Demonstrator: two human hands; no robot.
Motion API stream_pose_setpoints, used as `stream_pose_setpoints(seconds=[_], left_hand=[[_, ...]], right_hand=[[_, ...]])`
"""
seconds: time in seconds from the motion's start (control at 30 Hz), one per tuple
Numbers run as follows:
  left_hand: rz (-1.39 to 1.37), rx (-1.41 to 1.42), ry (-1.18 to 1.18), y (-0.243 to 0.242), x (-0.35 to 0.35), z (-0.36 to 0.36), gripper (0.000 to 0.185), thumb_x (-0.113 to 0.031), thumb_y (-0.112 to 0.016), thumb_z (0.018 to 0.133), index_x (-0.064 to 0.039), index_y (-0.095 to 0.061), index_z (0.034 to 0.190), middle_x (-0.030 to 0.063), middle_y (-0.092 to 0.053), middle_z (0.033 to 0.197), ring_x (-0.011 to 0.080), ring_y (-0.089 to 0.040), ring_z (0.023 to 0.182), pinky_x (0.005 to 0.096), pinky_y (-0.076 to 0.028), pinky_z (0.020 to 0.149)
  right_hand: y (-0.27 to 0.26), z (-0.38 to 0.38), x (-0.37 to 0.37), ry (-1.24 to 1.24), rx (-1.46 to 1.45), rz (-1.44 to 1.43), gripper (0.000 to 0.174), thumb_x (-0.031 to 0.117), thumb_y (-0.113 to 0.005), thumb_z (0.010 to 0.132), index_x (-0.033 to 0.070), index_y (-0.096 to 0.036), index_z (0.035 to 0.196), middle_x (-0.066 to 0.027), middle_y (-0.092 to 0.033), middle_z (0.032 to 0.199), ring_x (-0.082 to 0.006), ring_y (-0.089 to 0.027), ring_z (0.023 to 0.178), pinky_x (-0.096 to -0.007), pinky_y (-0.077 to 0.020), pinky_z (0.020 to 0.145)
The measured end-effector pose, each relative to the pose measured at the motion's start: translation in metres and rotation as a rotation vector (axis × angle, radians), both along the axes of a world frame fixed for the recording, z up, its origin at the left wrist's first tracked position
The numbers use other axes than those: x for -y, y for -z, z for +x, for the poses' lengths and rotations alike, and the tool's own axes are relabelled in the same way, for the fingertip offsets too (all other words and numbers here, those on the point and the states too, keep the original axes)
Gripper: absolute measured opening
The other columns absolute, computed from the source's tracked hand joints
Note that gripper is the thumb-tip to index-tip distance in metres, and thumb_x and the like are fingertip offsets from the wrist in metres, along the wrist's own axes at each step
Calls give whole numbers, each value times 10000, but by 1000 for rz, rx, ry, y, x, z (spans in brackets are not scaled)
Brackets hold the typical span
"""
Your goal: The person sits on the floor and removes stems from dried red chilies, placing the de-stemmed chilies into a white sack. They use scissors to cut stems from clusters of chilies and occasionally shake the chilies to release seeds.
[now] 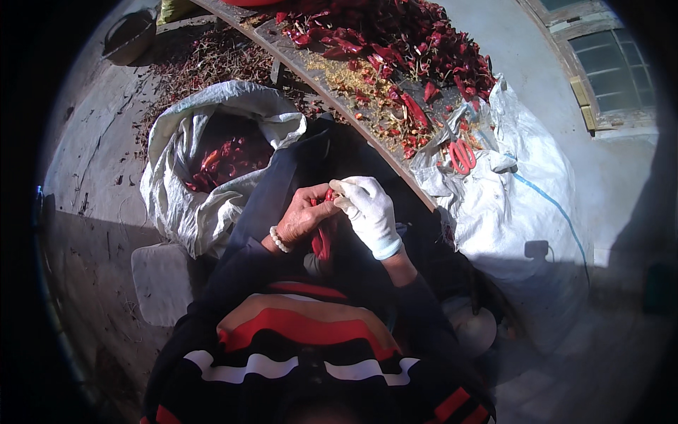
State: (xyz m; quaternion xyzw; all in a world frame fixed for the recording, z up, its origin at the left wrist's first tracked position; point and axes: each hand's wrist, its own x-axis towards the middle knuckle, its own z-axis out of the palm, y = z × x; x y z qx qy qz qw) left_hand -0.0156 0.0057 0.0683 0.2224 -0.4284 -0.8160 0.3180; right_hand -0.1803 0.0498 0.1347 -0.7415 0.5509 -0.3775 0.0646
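Note:
My left hand [305, 214], bare and with a pale bead bracelet at the wrist, grips a dried red chili pepper [321, 241] above my lap. My right hand [368, 209] wears a white glove, and its thumb and fingertips pinch the pepper's stem end beside my left fingertips. The fingers partly hide the pepper. To the left, a white woven sack [175, 132] stands with its mouth wide, and red peppers [233, 161] lie inside it. Ahead, a heap of dried red chilies [392, 37] covers a wooden board [296, 63].
Red-handled scissors [462, 157] lie by a large white woven sack [524, 212] at right. Yellow seeds [344, 74] and scraps are spread along the board. Discarded stems [185, 69] litter the floor near a brown basin [130, 37]. A pale stool-like block [161, 284] sits at lower left.

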Motion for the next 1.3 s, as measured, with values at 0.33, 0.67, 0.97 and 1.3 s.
stream_pose_setpoints(seconds=[0.33,0.67,0.97,1.3], left_hand=[[-281,270,46,-2,1,5,184,-174,-709,941,10,-699,931,64,-692,761,157,-659,636,314,-519,607],[-882,472,79,5,-2,0,171,-222,-710,903,-52,-705,904,88,-702,802,278,-696,736,378,-530,635],[137,71,12,22,17,13,197,-158,-662,996,3,-654,1110,25,-682,840,96,-641,707,257,-537,676],[336,6,31,23,26,7,241,-81,-656,967,15,-620,1185,82,-719,924,171,-718,829,290,-575,761]], right_hand=[[26,0,2,73,425,322,99,63,-626,982,30,-648,891,-82,-656,778,-193,-663,704,-321,-515,649],[52,-27,12,469,1166,559,234,264,-588,1068,75,-668,955,38,-606,780,-16,-498,604,-226,-485,568],[14,-91,71,226,257,719,170,144,-660,930,76,-723,1072,-144,-752,962,-344,-723,906,-404,-569,823],[70,-221,204,746,-630,385,332,291,-737,880,114,-656,1148,-166,-650,1194,-405,-627,1118,-518,-531,917]])
